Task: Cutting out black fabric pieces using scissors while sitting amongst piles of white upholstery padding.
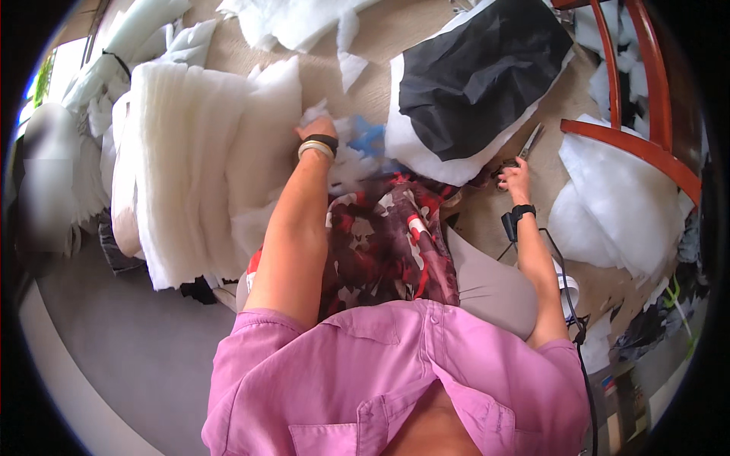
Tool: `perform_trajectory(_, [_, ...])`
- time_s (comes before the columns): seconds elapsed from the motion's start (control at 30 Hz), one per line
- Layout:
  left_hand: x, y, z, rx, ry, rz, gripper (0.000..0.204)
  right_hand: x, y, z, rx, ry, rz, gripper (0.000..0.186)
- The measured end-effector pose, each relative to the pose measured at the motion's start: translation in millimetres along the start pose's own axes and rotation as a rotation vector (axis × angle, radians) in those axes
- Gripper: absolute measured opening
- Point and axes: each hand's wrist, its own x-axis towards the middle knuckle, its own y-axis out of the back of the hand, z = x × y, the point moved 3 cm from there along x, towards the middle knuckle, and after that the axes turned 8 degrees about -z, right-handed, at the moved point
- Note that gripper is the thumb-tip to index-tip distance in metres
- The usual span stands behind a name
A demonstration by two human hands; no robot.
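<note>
My left hand (316,128), with a dark band and a pale bangle at the wrist, is closed on a tuft of white wadding (313,112); its fingertips are partly hidden. Right beside it stands a thick stack of white wadding sheets (182,167). Scissors (530,143) are held by their handles in my right hand (515,180), blades pointing away from me. Just left of the scissors lies a black fabric piece (479,83) over a white wadding sheet (414,156). Blue material (368,137) shows among white scraps between my hands.
Patterned red and dark cloth (380,251) covers my lap. A reddish wooden frame (639,140) stands at the right, with white wadding (616,197) beside it. More wadding (289,19) lies at the far side. A black cable (582,365) runs down by my right arm.
</note>
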Motion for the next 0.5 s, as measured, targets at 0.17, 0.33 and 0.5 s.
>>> perform_trajectory(0.17, [-12,2,-1,-0.294,0.081,0.033,0.049,20,26,61,-0.447,0.026,0.230,0.045])
perform_trajectory(0.33, [-64,35,16,-0.199,-0.321,1.026,0.051,3,5,33,-0.580,-0.023,0.249,0.049])
perform_trajectory(0.5, [-61,7,65,-1.074,-0.595,0.371,0.035,1,-7,10,-0.685,0.033,0.267,0.050])
